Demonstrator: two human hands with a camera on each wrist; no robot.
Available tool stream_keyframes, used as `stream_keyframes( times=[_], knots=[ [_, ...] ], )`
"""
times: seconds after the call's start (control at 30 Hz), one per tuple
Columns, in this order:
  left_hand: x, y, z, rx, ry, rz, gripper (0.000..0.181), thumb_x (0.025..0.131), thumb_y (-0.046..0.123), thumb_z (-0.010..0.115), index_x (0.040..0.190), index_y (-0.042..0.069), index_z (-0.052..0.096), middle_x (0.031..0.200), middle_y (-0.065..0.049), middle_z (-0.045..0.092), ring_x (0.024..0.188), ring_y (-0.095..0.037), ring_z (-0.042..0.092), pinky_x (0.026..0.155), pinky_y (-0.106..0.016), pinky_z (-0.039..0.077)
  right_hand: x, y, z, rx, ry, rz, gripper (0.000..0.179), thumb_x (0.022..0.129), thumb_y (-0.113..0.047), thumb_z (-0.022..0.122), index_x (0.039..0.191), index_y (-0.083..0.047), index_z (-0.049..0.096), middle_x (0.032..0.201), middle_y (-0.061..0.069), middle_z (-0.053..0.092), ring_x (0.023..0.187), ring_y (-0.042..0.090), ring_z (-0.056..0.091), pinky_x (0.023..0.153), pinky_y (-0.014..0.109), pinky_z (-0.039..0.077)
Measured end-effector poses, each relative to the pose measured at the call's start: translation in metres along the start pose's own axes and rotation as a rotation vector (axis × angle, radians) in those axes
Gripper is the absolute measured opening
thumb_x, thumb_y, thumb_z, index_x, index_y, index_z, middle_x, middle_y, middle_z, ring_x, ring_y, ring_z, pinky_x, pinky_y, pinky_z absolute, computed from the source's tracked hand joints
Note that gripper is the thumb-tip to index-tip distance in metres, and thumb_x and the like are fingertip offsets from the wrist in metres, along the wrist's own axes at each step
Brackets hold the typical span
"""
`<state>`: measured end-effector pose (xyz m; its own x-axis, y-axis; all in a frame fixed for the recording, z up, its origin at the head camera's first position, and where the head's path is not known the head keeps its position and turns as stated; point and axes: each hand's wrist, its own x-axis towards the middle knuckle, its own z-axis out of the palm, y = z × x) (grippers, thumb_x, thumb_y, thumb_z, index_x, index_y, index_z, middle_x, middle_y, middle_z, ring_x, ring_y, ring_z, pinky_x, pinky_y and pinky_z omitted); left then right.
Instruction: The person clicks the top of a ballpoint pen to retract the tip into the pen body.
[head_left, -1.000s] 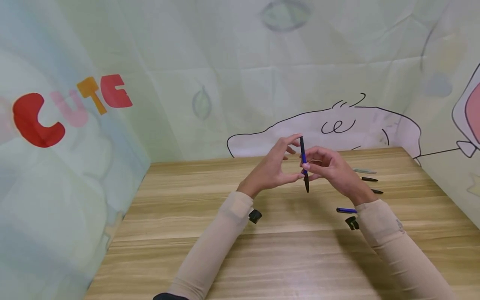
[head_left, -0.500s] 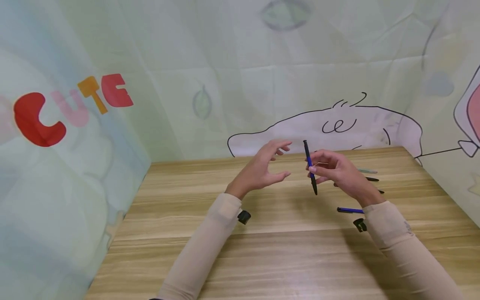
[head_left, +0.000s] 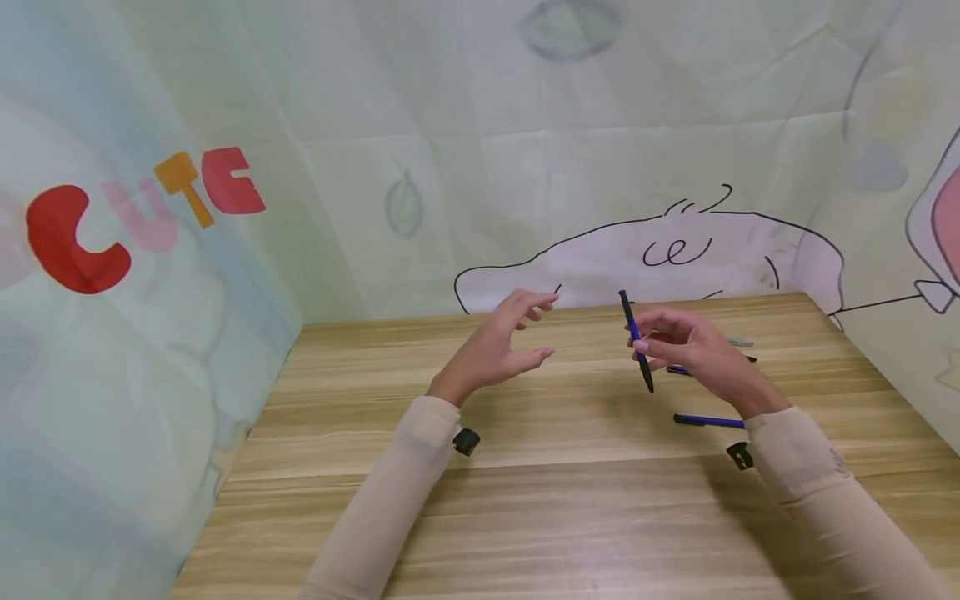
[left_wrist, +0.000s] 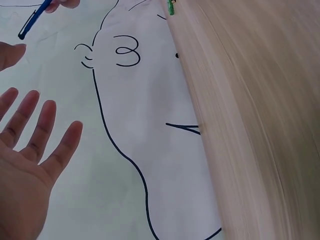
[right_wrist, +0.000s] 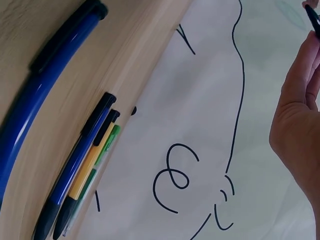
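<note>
A blue pen with black ends [head_left: 636,337] is pinched between the thumb and fingers of my right hand [head_left: 688,350], tilted and raised above the table. In the left wrist view the same pen's clip end shows at the top left. My left hand [head_left: 491,350] is in the air to the left, its fingers spread apart and touching nothing. Beneath the right wrist lies another blue pen [head_left: 708,421]. Farther back, partly behind the right hand, are a second blue pen [right_wrist: 75,165], a yellow pen [right_wrist: 86,170] and a clear-and-green pen [right_wrist: 102,152].
The wood-grain table [head_left: 525,517] meets a printed cloth backdrop [head_left: 480,167] at its far edge. The cloth also runs along the left and right sides. A small black piece [head_left: 466,442] sits at the left cuff, and a similar black piece [head_left: 739,455] at the right cuff.
My left hand has let go of the held pen's ends and drawn away to the left. With the pen, my right hand has moved slightly right and down.
</note>
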<state>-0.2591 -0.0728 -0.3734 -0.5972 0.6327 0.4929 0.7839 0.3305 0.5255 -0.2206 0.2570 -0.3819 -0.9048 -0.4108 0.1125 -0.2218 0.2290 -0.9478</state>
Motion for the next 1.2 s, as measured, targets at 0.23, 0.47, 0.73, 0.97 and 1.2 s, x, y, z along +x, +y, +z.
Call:
stream_keyframes(
  times=[0.23, 0.47, 0.73, 0.97, 1.2],
  knots=[
    [-0.009, -0.003, -0.007, 0.015, -0.002, -0.021, 0.067, 0.09, 0.017, 0.077, 0.149, 0.02, 0.046, 0.135, 0.001, 0.053, 0.118, -0.015, 0.056, 0.097, -0.039, 0.054, -0.007, 0.004, -0.007, -0.038, 0.014, 0.015, 0.029, 0.099, -0.02, 0.068, 0.124, -0.007, 0.063, 0.109, 0.008, 0.071, 0.098, 0.02, 0.069, 0.083, 0.037, 0.061],
    [-0.018, -0.008, -0.012, 0.006, 0.022, -0.032, 0.067, 0.089, 0.015, 0.077, 0.149, 0.02, 0.047, 0.135, -0.004, 0.056, 0.117, -0.028, 0.059, 0.095, -0.046, 0.055, -0.014, 0.006, -0.013, -0.062, -0.002, 0.027, 0.028, 0.099, -0.019, 0.068, 0.123, -0.006, 0.063, 0.108, 0.009, 0.071, 0.096, 0.021, 0.069, 0.083, 0.035, 0.061],
    [-0.025, -0.01, -0.017, 0.036, 0.03, -0.061, 0.066, 0.09, 0.015, 0.077, 0.149, 0.019, 0.048, 0.132, -0.003, 0.058, 0.116, -0.023, 0.059, 0.095, -0.043, 0.056, -0.023, 0.008, -0.021, -0.099, 0.004, 0.042, 0.027, 0.099, -0.021, 0.067, 0.122, -0.005, 0.064, 0.109, 0.01, 0.069, 0.096, 0.017, 0.067, 0.083, 0.032, 0.059],
    [-0.031, -0.013, -0.019, 0.034, 0.039, -0.075, 0.064, 0.089, 0.014, 0.078, 0.147, 0.02, 0.05, 0.128, 0.0, 0.059, 0.113, -0.019, 0.061, 0.093, -0.041, 0.057, -0.028, 0.01, -0.025, -0.117, -0.02, 0.017, 0.026, 0.101, -0.018, 0.065, 0.122, -0.004, 0.063, 0.109, 0.011, 0.067, 0.095, 0.019, 0.065, 0.082, 0.031, 0.059],
    [-0.037, -0.016, -0.02, 0.036, 0.047, -0.077, 0.065, 0.088, 0.012, 0.079, 0.146, 0.02, 0.051, 0.128, 0.0, 0.059, 0.112, -0.018, 0.061, 0.093, -0.043, 0.057, -0.032, 0.013, -0.03, -0.129, -0.029, -0.01, 0.022, 0.1, -0.014, 0.065, 0.119, -0.004, 0.064, 0.108, 0.019, 0.066, 0.094, 0.019, 0.065, 0.081, 0.029, 0.057]
  ],
)
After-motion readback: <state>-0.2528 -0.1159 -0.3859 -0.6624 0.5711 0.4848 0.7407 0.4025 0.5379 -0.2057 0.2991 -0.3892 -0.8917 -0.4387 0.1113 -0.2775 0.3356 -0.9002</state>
